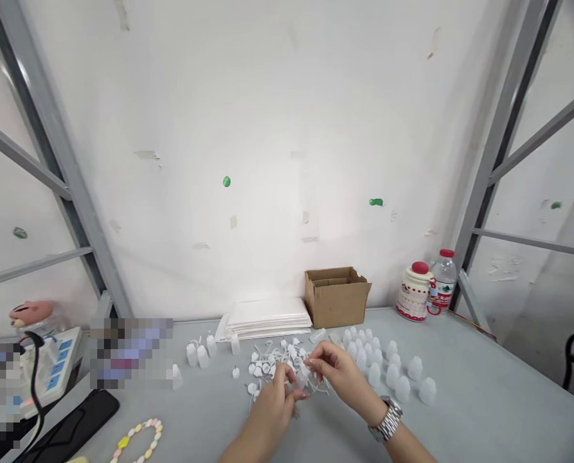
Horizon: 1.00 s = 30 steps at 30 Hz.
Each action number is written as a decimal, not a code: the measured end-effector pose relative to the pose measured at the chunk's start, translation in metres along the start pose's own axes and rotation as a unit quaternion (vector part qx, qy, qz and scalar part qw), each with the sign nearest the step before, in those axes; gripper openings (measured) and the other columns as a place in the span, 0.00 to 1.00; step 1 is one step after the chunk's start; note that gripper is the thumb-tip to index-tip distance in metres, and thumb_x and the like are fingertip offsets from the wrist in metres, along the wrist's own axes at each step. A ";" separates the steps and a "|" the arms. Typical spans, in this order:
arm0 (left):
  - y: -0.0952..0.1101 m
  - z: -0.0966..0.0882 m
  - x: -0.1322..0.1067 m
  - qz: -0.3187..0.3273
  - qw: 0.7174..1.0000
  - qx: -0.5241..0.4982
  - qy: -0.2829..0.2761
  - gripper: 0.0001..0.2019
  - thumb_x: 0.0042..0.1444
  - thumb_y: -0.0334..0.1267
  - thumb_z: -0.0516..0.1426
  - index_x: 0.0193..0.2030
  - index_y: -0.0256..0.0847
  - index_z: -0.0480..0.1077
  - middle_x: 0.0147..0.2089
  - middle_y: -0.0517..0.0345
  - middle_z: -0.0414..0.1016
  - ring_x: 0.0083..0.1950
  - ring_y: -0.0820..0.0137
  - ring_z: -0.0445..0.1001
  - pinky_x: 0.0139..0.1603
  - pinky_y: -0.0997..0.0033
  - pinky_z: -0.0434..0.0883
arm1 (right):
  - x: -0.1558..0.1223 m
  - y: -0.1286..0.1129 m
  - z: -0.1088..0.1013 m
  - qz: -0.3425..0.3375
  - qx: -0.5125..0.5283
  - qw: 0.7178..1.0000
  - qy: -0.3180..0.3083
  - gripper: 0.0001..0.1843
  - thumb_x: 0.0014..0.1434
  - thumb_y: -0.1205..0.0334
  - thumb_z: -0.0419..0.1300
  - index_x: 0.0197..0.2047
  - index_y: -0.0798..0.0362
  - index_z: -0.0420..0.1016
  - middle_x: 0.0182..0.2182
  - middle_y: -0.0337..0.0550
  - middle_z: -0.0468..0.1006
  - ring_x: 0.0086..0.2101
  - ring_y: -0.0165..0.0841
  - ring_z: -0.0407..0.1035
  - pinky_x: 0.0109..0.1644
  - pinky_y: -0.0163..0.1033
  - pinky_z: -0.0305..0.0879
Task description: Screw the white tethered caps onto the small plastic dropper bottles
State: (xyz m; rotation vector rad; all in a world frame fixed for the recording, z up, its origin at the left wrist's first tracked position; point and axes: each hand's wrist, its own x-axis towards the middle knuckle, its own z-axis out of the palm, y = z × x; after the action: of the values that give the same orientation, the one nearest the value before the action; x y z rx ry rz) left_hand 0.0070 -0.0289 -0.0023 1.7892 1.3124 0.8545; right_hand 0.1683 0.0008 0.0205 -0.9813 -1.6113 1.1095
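Note:
Low over the middle of the table, my left hand (pixel 283 397) is closed around a small translucent plastic bottle (pixel 301 378). My right hand (pixel 337 370), with a metal watch (pixel 387 419) on the wrist, pinches at the bottle's top, where a small white cap seems to be between the fingertips; the fingers partly hide it. Just behind both hands lies a loose pile of white caps with thin tubes (pixel 267 368). To the right stand several frosted translucent bottles (pixel 374 374). Several capped bottles (pixel 202 355) stand to the left.
A stack of white envelopes (pixel 267 316) and an open cardboard box (pixel 339 305) sit against the wall. A cream jar (pixel 412 296) and a water bottle (pixel 445 276) stand back right. At left are a black phone (pixel 74 427), a bead bracelet (pixel 158 427) and a white power strip (pixel 60 366).

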 end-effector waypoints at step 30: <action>-0.012 -0.008 0.008 0.133 0.911 0.381 0.085 0.08 0.57 0.27 0.44 0.32 0.43 0.60 0.32 0.58 0.71 0.31 0.69 0.72 0.30 0.74 0.64 | -0.010 -0.003 0.003 -0.080 -0.412 0.907 -0.040 0.09 0.59 0.61 0.51 0.30 0.53 0.69 0.26 0.41 0.73 0.28 0.33 0.66 0.31 0.36 0.58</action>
State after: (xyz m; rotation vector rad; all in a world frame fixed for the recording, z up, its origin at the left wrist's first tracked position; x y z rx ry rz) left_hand -0.0038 -0.0176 -0.0083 2.5945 1.6886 0.6901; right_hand 0.1675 -0.0103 0.0208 -1.2984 -2.2439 0.3190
